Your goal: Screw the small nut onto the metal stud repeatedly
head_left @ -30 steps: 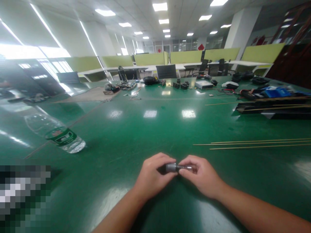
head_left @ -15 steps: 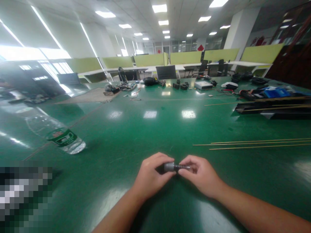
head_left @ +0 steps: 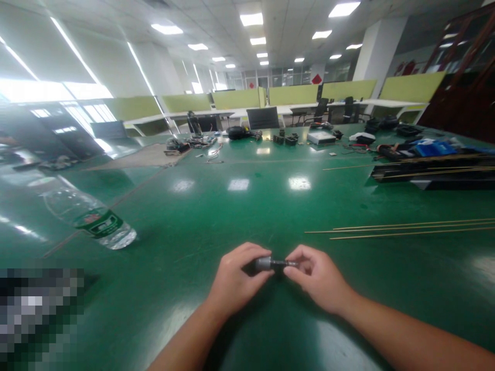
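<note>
Low over the green table (head_left: pixel 240 211), my two hands meet on a small grey metal cylinder with a thin dark shaft (head_left: pixel 270 264). My left hand (head_left: pixel 235 281) is closed around the thick grey end. My right hand (head_left: pixel 315 278) pinches the thin shaft end with thumb and fingers. Part of the piece is hidden inside both hands.
A clear water bottle with a green label (head_left: pixel 91 219) stands at the left. Thin brass-coloured rods (head_left: pixel 402 229) lie to the right. Black trays with more rods (head_left: pixel 433 172) sit at the far right. Tools and boxes (head_left: pixel 286 138) clutter the far edge.
Both hands and the metal piece have shifted slightly to the left. The piece shows a little more between the hands. The grips are unchanged.
</note>
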The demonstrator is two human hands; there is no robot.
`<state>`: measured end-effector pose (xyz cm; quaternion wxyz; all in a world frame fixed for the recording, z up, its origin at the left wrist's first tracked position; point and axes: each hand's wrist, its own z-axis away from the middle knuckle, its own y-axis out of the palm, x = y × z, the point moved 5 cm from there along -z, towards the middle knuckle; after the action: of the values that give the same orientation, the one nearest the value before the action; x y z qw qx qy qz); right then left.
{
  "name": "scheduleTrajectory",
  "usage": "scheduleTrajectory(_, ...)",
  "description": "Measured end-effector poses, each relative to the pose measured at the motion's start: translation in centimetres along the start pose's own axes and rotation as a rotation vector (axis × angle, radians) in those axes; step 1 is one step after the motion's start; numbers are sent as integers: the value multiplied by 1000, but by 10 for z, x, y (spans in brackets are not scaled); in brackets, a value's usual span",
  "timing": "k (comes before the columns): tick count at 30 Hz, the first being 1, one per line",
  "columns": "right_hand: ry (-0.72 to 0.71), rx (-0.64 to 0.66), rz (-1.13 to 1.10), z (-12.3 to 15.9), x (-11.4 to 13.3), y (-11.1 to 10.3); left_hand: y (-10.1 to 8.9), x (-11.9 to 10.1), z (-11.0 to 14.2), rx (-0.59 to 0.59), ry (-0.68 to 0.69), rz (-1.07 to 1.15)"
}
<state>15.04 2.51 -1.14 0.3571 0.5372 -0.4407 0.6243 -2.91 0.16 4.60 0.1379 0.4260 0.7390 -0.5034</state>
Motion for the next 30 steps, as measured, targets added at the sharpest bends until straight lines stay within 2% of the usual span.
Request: scheduleTrajectory(30, -6, -10, -52, -2, -5, -1, -6, 5, 0, 1, -38, -45)
